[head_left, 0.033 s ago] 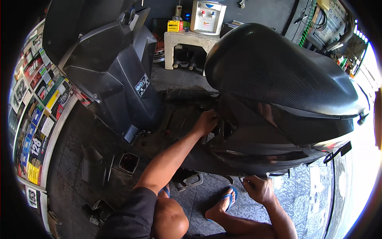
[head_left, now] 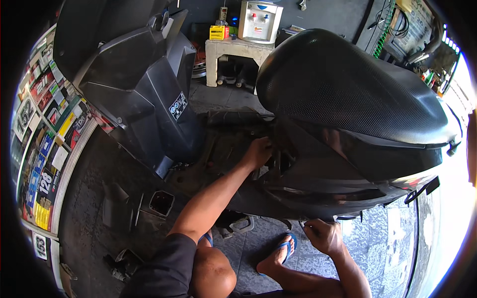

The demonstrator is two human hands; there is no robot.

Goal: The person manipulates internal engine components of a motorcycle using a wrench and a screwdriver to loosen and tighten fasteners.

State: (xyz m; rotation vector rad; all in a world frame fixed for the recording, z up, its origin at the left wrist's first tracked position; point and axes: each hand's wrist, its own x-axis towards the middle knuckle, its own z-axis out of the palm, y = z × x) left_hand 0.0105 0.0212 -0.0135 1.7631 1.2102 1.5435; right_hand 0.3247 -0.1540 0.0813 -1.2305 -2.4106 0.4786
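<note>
A dark motor scooter stands across the view, with a black textured seat [head_left: 348, 84] and a glossy side panel [head_left: 323, 166]. My left hand [head_left: 258, 153] reaches into a dark opening below the front of the seat, beside the bared floorboard [head_left: 221, 149]. Its fingertips are lost in shadow. Down at the lower edge of the side panel, my right hand [head_left: 325, 235] is closed, fingers curled under the scooter's underside. What it grips, if anything, is too hidden to name.
The black front leg shield [head_left: 159, 94] rises at the left. Loose dark parts, one a square-mouthed piece [head_left: 161, 203], lie on the floor. Behind stand a low white table [head_left: 211, 64] and a water dispenser [head_left: 260, 22]. A sticker-covered display case [head_left: 44, 164] lines the left.
</note>
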